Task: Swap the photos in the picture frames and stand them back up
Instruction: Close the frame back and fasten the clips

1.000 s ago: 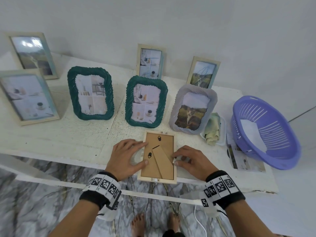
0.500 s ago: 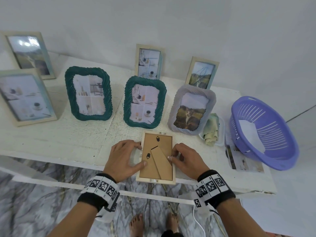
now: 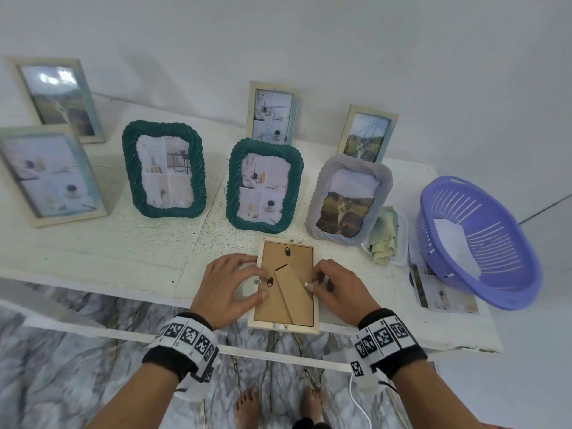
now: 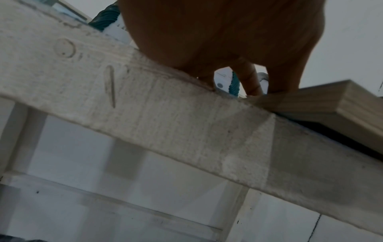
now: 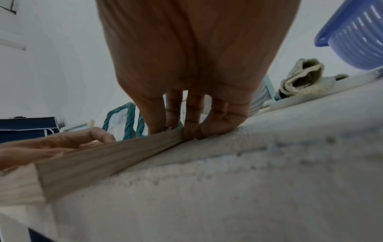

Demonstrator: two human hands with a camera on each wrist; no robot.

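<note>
1. Both hands had drawn in closer over the wooden frame [image 3: 286, 284] since a second earlier.
2. Left hand [image 3: 227, 287] pinched at a small tab on its left edge; right hand [image 3: 339, 291], fingers curled, pressed its right edge.
3. Frame lay face-down, brown backing and stand up, overhanging the white table [image 3: 123, 252] edge, just before the green frame [image 3: 263, 184].

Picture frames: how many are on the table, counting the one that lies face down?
8. Wooden frames: far left back, left front, back middle, back right. Green frames: left, centre. Grey frame. Face-down frame between both hands. None appear hidden.
</note>
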